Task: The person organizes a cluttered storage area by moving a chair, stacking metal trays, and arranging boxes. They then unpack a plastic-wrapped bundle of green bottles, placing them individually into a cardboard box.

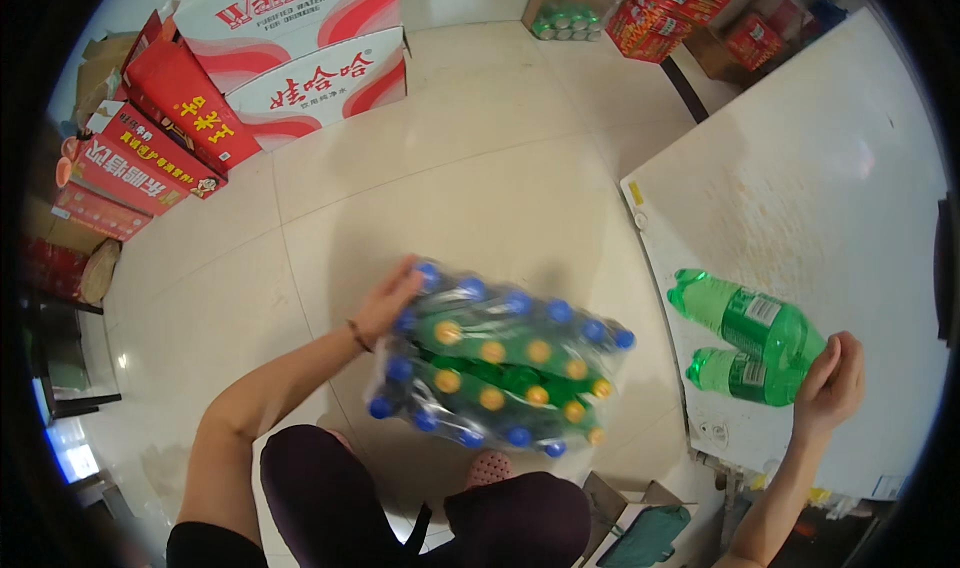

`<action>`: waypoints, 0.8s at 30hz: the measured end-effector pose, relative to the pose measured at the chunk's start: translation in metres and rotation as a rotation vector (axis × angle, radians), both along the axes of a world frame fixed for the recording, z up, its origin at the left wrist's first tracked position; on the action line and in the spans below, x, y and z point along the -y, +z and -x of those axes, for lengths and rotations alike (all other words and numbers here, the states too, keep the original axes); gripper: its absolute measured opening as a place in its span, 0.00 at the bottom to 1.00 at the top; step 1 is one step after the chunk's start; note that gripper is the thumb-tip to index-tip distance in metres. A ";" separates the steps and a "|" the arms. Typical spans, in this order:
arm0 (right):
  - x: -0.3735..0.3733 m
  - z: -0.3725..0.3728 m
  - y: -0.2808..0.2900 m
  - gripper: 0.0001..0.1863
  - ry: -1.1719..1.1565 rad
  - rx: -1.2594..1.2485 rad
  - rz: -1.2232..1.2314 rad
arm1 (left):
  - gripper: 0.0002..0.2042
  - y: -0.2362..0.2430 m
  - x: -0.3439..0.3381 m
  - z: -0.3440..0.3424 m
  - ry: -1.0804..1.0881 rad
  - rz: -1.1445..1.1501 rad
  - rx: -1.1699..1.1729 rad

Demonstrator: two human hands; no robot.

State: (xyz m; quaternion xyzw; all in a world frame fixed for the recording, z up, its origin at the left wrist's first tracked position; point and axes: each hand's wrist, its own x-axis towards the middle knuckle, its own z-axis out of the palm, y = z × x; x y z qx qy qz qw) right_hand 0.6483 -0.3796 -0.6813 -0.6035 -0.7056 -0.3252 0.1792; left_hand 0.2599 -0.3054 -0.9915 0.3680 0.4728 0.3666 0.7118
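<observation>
A plastic-wrapped pack of bottles (pixel 480 373) is in front of me, slightly blurred. Blue caps run around its edge, with yellow caps and green bottles inside. My left hand (pixel 391 298) grips the pack's far left corner, by a blue cap. Over at the right, my right hand (pixel 832 380) is closed around the neck ends of two green soda bottles, their bases pointing left. The larger-looking bottle (pixel 745 313) lies on the far side, the other bottle (pixel 738 372) nearer me. Both are over the white top (pixel 800 198) of a large appliance or table; whether they touch it I cannot tell.
Red and white cartons (pixel 320 83) stand at the far left, beside red boxes (pixel 150 158). Wrapped cans (pixel 567 23) and red packages (pixel 665 13) sit at the back right. An open carton with a dark green item (pixel 645 538) is by my right knee. The floor is pale tile (pixel 440 178).
</observation>
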 end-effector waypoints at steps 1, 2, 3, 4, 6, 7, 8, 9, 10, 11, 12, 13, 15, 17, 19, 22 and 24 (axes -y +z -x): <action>-0.001 0.003 0.006 0.04 -0.012 0.011 0.029 | 0.30 -0.006 0.000 -0.020 -0.073 -0.032 -0.135; -0.006 0.008 0.013 0.05 -0.017 0.021 0.051 | 0.30 -0.011 0.002 -0.041 -0.087 -0.082 -0.141; -0.012 0.016 0.020 0.05 0.036 0.075 0.053 | 0.33 -0.008 0.004 -0.064 -0.164 -0.057 -0.149; -0.018 0.025 0.024 0.06 0.050 0.062 0.090 | 0.35 0.000 0.005 -0.083 -0.232 -0.077 -0.184; -0.032 0.047 0.036 0.07 0.103 0.034 0.171 | 0.39 0.004 0.009 -0.115 -0.328 -0.095 -0.229; -0.043 0.061 0.039 0.08 0.172 0.055 0.213 | 0.41 -0.004 0.013 -0.127 -0.358 -0.095 -0.241; -0.056 0.075 0.047 0.09 0.226 0.086 0.263 | 0.41 0.003 0.021 -0.142 -0.448 -0.122 -0.339; -0.068 0.090 0.057 0.10 0.280 0.116 0.306 | 0.42 0.014 0.027 -0.150 -0.537 -0.152 -0.441; -0.079 0.104 0.067 0.10 0.315 0.129 0.351 | 0.42 0.036 0.037 -0.154 -0.656 -0.188 -0.537; -0.086 0.113 0.073 0.11 0.350 0.129 0.376 | 0.41 0.057 0.045 -0.152 -0.775 -0.232 -0.655; -0.098 0.127 0.086 0.12 0.392 0.137 0.400 | 0.41 0.076 0.048 -0.145 -0.888 -0.272 -0.635; -0.108 0.140 0.101 0.13 0.410 0.133 0.417 | 0.39 0.096 0.050 -0.130 -0.910 -0.316 -0.574; -0.134 0.172 0.131 0.13 0.468 0.105 0.398 | 0.37 0.132 0.027 -0.080 -0.964 -0.344 -0.630; -0.160 0.204 0.161 0.14 0.509 0.077 0.400 | 0.36 0.162 0.001 -0.024 -0.959 -0.283 -0.779; -0.189 0.244 0.198 0.14 0.551 0.047 0.397 | 0.34 0.197 -0.035 0.043 -0.801 -0.138 -0.981; -0.237 0.291 0.251 0.14 0.586 0.030 0.350 | 0.31 0.262 -0.107 0.125 -0.516 -0.097 -1.109; -0.266 0.320 0.271 0.14 0.607 0.031 0.327 | 0.29 0.299 -0.158 0.168 -0.412 -0.150 -1.195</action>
